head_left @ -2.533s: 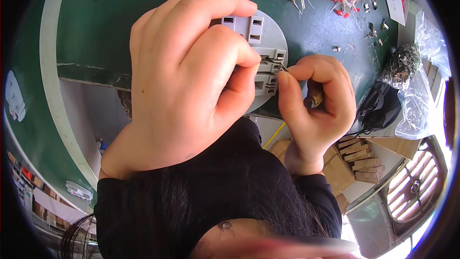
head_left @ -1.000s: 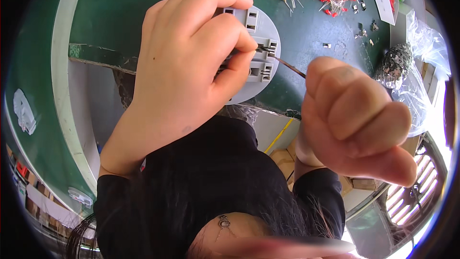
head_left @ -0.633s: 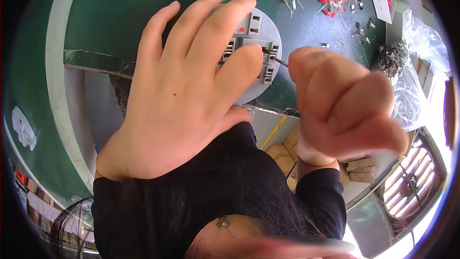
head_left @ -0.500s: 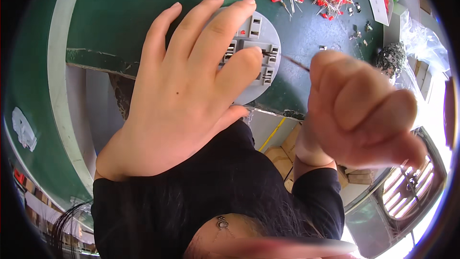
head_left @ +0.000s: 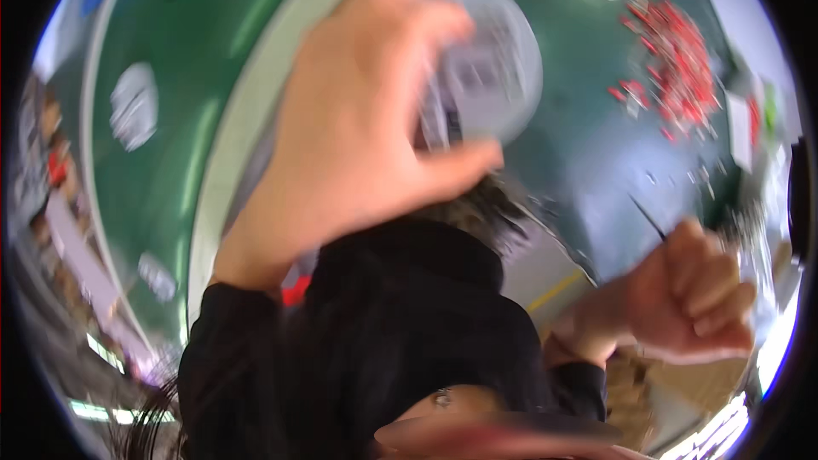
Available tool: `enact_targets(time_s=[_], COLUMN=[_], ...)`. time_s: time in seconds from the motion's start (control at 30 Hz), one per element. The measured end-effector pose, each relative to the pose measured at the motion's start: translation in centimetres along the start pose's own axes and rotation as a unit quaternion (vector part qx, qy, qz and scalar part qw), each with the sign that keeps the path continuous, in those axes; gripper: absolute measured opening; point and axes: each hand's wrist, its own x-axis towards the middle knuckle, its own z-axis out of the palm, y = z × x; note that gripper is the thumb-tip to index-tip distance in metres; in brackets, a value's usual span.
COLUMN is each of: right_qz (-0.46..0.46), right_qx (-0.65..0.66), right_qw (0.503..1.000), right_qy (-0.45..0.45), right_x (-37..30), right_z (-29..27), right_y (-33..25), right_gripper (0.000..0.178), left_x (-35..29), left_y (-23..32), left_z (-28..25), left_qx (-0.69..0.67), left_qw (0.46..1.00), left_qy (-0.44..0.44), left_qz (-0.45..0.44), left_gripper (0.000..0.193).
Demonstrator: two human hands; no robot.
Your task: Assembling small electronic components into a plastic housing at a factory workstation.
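Observation:
My left hand (head_left: 358,119) is curled round the left side of a round grey plastic base (head_left: 511,111), fingers at its upper edge and thumb at its lower edge. Motion blur smears the small raised parts on the base's face. Lower right, my right hand (head_left: 694,298) is closed in a fist round a thin dark pointed tool (head_left: 648,215). The tool's tip points up and left, apart from the base; its other end is hidden in the fist.
Right of the base, a heap of red parts with thin wire legs (head_left: 682,68) lies on the green table (head_left: 588,162). Small metal bits are scattered below it. An open white box (head_left: 740,132) stands at the far right. Clear plastic pieces (head_left: 135,106) lie at the left.
The left hand has gone from lying spread over the base to curling round its side. My right hand has drawn the tool away from the base, and the whole view has shifted.

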Motion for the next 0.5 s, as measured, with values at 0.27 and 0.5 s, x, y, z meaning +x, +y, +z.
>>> enact_targets(time_s=[0.27,0.5], right_qz=[0.02,-0.006], right_qx=[0.022,-0.047], right_qw=[0.999,0.999], right_qy=[-0.017,-0.013], right_x=[-2.5,-2.6], right_z=[-5.6,-6.2], right_y=[-1.7,-4.7], right_gripper=[0.05,0.049], left_x=[-6.5,-13.3], left_y=[-12.7,-20.1], left_z=[-11.3,-18.1], left_qx=[0.302,0.216], left_qw=[0.904,0.887], left_qy=[0.251,0.281], left_qz=[-0.169,-0.295], left_gripper=[0.095,0.088])
